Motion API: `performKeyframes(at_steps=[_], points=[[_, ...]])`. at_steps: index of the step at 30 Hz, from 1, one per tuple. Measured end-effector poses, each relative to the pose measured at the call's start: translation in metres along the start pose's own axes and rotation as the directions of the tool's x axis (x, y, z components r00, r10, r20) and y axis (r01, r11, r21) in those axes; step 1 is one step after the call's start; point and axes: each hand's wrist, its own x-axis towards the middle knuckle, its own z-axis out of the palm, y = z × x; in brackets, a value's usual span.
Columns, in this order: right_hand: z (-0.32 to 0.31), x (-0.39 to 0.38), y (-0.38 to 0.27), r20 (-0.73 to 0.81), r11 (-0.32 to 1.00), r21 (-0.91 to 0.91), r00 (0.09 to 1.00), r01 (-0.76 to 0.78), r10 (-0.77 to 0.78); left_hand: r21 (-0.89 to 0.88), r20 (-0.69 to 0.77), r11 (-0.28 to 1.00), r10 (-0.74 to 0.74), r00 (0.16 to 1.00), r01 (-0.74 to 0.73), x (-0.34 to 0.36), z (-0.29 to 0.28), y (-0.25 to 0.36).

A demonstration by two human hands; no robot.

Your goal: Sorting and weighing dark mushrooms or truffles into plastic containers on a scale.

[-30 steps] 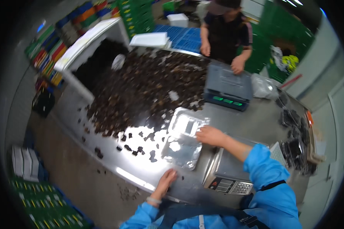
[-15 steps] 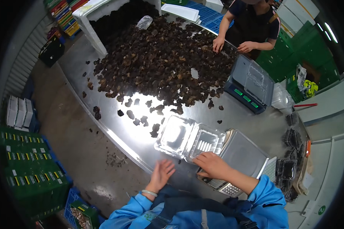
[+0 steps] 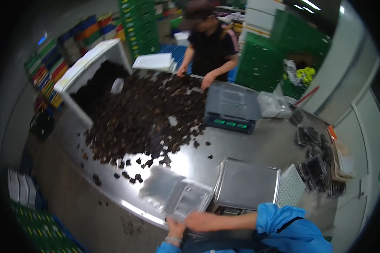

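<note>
An open clear plastic clamshell (image 3: 188, 198) lies near the table's front edge. At its near edge are my left hand (image 3: 175, 227) and my right hand (image 3: 198, 221), close together; motion blur hides whether their fingers grip it. Just right of the clamshell stands a steel-topped scale (image 3: 247, 183). A large spread of dark, irregular pieces (image 3: 143, 118), possibly fungus, covers the back left of the steel table (image 3: 240, 147), spilling from a white tipped box (image 3: 84, 57).
A co-worker (image 3: 207, 46) reaches at the far edge beside a grey scale (image 3: 230, 105). Packed dark trays (image 3: 314, 173) and a white textured sheet (image 3: 291, 185) lie on the right. Clear packaging (image 3: 272, 105), green crates (image 3: 253, 59) and stacked coloured crates (image 3: 50, 76) are around.
The open clamshell has shifted toward me, and my two hands have come together at its near edge. The view has swung, and the co-worker's hands have moved among the dark pieces.
</note>
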Motion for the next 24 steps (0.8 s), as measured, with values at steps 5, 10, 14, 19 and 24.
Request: performKeyframes(at_steps=[5,10,14,19,24], points=[[0.025,0.070,-0.035,-0.031,0.995,-0.082,0.998,0.053,-0.056,-0.025,-0.292,0.999,-0.037,0.956,0.031,-0.009,-0.033,0.068],[0.030,0.158,-0.026,0.075,0.994,-0.051,0.993,0.092,-0.088,-0.003,-0.430,1.000,0.011,0.903,-0.013,0.019,-0.055,0.118],[0.080,0.207,-0.001,0.000,0.993,0.000,0.993,0.120,-0.120,0.030,-0.462,0.999,0.049,0.886,-0.039,0.052,-0.089,0.157],[0.142,0.290,0.033,0.190,0.989,0.111,0.975,0.097,-0.117,0.063,-0.486,0.995,0.097,0.869,-0.076,0.087,-0.145,0.202],[0.191,0.344,0.068,0.418,0.939,0.261,0.903,-0.222,0.097,0.701,-0.141,0.606,0.634,0.761,-0.375,0.136,-0.247,0.215]])
